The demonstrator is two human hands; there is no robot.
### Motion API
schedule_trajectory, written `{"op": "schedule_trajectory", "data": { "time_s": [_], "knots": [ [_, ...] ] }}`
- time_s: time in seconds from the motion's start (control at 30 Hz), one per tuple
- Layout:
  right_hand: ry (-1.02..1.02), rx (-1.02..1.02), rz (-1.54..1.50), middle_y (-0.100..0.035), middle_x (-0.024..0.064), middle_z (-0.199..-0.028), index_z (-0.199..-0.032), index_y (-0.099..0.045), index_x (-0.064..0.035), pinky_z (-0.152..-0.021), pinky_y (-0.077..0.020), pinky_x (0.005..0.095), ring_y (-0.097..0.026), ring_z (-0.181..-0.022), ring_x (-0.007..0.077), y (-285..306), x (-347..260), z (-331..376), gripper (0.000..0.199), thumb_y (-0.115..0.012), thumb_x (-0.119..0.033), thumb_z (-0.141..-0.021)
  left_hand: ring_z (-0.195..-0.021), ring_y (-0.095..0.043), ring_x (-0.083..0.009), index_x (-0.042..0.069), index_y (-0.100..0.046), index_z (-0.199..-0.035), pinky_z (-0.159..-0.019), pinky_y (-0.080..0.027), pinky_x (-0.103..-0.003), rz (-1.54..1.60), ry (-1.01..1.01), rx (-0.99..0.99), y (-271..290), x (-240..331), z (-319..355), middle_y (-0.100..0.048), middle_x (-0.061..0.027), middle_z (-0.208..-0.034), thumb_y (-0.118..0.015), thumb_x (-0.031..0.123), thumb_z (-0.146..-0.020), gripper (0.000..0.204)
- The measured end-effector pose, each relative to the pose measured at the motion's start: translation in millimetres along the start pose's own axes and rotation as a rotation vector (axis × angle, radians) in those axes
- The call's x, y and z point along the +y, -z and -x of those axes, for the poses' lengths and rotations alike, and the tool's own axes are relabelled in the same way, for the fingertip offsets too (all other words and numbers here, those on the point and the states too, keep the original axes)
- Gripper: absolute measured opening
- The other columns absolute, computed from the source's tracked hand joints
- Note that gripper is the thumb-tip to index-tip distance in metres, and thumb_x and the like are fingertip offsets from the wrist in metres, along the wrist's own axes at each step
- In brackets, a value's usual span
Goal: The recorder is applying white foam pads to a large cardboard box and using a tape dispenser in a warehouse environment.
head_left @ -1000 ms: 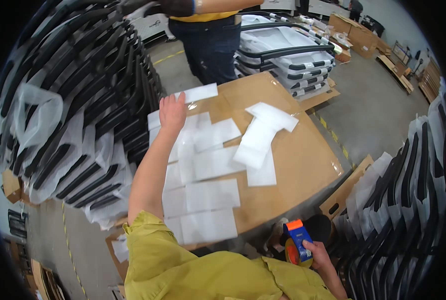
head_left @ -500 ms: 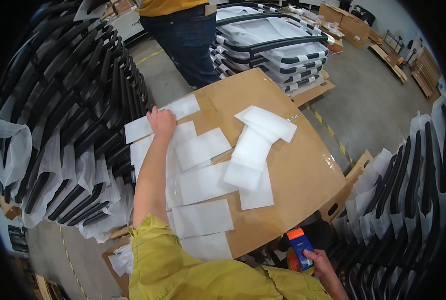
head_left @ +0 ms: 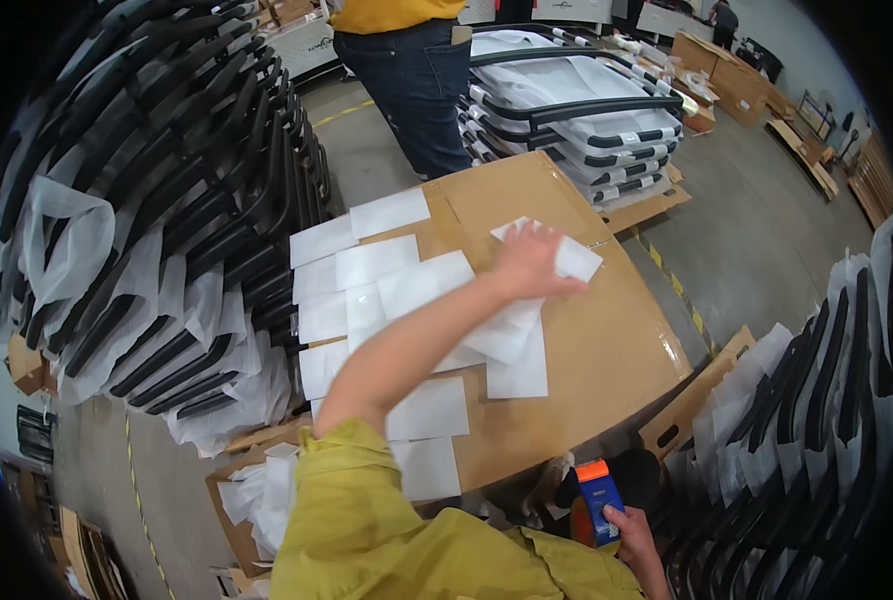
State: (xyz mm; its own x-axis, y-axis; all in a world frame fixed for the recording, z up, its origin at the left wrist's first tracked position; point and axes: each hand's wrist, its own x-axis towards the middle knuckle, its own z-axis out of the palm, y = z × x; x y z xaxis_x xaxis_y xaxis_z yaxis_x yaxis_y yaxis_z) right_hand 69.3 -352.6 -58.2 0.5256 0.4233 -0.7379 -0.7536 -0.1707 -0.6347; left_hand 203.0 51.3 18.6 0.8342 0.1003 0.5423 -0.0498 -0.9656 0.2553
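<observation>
My left hand point(head_left: 530, 263) reaches across a large cardboard sheet point(head_left: 607, 350) and rests on a loose pile of white plastic bags point(head_left: 523, 333) near its middle right. Its fingers press flat on the top bag. Rows of flat white bags point(head_left: 367, 265) lie side by side over the sheet's left half. My right hand point(head_left: 635, 530) is low at the bottom edge, closed around an orange and blue tape dispenser point(head_left: 597, 498).
Stacks of black frames in plastic wrap point(head_left: 157, 250) stand at the left and also at the right point(head_left: 817, 400). Another person in dark trousers point(head_left: 417, 80) stands beyond the sheet beside a pallet of wrapped frames point(head_left: 577, 110). A box of bags point(head_left: 257, 490) sits lower left.
My left hand has swung from the far left corner of the sheet over to the pile of bags at the right. The right hand stays low with the dispenser.
</observation>
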Motion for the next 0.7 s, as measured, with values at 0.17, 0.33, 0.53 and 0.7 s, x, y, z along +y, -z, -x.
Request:
{"op": "schedule_trajectory", "data": {
  "time_s": [0.17,0.33,0.53,0.7],
  "knots": [
    [0.024,-0.036,-0.021,-0.062,0.0098,-0.076,-0.088,-0.058,0.0062,-0.058,-0.0484,0.0260,-0.060,-0.061,0.0158,0,1,26,0.029,-0.063,-0.020,-0.076,-0.095,-0.053,-0.0303,0.001,-0.056,-0.087,-0.083,-0.038,-0.043,-0.199,0.121,-0.500,-6,24,-6,-0.058,-0.0164,-0.092,-0.056,0.030,-0.070,0.033],
    [0.111,-0.097,0.013,-0.061,0.0104,-0.073,-0.089,-0.058,0.0046,-0.056,-0.0483,0.0272,-0.060,-0.061,0.0178,11,7,32,0.031,-0.060,-0.024,-0.079,-0.095,-0.052,-0.0270,0.013,-0.056,-0.098,-0.077,-0.042,-0.044,-0.045,-0.059,-0.138,-5,14,-8,-0.057,-0.0117,-0.092,-0.046,0.016,-0.077,0.024],
    [0.130,-0.173,-0.035,-0.061,0.0075,-0.074,-0.089,-0.059,0.0051,-0.054,-0.0453,0.0242,-0.057,-0.059,0.0127,12,3,39,0.029,-0.062,-0.022,-0.078,-0.111,-0.044,-0.0242,0.020,-0.050,-0.114,-0.099,-0.023,-0.046,-0.200,-0.228,-0.535,35,65,31,-0.051,-0.0074,-0.114,-0.048,0.020,-0.079,0.035],
    [0.226,-0.129,0.014,-0.061,0.0054,-0.080,-0.093,-0.059,0.0046,-0.061,-0.0446,0.0216,-0.055,-0.067,0.0093,25,7,48,0.030,-0.062,-0.021,-0.078,-0.119,-0.038,-0.0217,0.022,-0.049,-0.118,-0.101,-0.022,-0.045,-0.127,-0.395,-0.200,54,98,50,-0.045,-0.0051,-0.124,-0.051,0.007,-0.078,0.043]
  ]
}}
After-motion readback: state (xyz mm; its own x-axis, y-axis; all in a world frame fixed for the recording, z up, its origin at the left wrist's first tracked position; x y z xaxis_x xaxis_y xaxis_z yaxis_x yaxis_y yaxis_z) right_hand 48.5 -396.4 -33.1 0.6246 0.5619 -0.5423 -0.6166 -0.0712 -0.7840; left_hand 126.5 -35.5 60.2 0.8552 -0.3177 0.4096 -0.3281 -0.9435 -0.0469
